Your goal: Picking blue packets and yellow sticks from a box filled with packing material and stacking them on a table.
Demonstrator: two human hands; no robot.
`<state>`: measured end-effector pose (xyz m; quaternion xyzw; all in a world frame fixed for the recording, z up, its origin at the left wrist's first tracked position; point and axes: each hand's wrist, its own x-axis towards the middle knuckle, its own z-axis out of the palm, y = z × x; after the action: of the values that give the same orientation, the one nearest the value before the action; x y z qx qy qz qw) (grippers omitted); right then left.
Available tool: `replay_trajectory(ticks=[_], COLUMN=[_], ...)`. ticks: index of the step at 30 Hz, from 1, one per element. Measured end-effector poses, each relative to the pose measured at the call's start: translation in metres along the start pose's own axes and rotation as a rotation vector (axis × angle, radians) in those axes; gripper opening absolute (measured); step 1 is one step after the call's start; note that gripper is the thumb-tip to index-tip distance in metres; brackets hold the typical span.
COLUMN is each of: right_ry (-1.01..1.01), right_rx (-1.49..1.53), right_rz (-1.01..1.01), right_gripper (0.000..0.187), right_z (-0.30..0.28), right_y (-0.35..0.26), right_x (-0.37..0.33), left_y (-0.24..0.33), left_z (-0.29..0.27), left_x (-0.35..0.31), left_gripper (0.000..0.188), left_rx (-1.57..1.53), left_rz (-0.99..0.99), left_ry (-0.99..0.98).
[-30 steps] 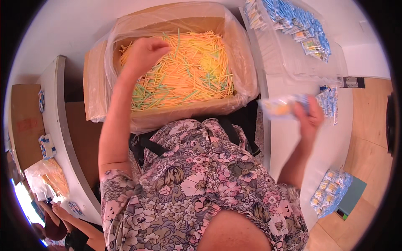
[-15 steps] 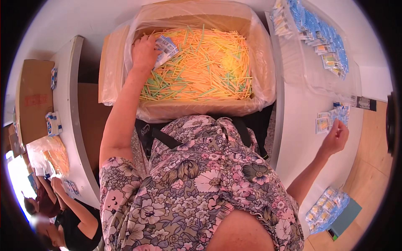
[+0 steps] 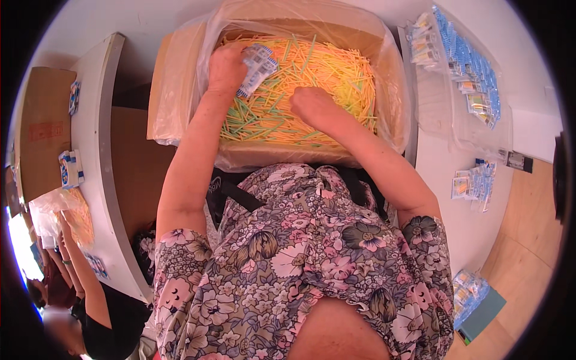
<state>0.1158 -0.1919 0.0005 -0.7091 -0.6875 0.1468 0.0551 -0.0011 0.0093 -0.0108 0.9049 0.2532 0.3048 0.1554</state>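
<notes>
A cardboard box [image 3: 282,154] lined with clear plastic stands in front of me, filled with thin orange, yellow and green sticks [image 3: 312,63]. At its left side my left hand [image 3: 228,67] is closed on small clear plastic packets [image 3: 259,69] with blue-and-white printed edges, which fan out to the right over the sticks. My right hand [image 3: 316,108] is over the middle of the sticks, its fingers curled together and pointing left. Whatever those fingers hold, if anything, is hidden beneath the hand.
On the white table at right, a clear plastic bin [image 3: 429,102] holds rows of filled packets [image 3: 459,54]. Several loose packets [image 3: 475,183] lie nearer, and a bag of packets [image 3: 470,294] farther down. Left, a co-worker [image 3: 99,300] reaches over another table with a carton [image 3: 45,132].
My right hand has left the loose packets on the right-hand table and come over the sticks. My left hand still grips its packets at the box's left side. The view has shifted slightly.
</notes>
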Motion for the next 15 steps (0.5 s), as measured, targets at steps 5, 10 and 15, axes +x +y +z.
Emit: replay_trajectory(ticks=[5,10,15], right_ry=[0.079,0.070,0.120], right_rx=[-0.170,-0.319,-0.329], right_rz=[-0.067,-0.054,-0.050], right_gripper=[0.011,0.012,0.011], right_z=[0.005,0.008,-0.029], right_y=[-0.014,-0.016,-0.014], right_x=[0.011,0.009,-0.008], left_y=[0.016,0.014,0.016], left_z=[-0.006,0.001,-0.003], left_x=[0.003,0.005,0.007], left_gripper=[0.015,0.014,0.015], left_rx=[-0.283,-0.533,-0.642], left_rz=[-0.275,-0.323,-0.361], left_ry=[-0.045,-0.028,0.043])
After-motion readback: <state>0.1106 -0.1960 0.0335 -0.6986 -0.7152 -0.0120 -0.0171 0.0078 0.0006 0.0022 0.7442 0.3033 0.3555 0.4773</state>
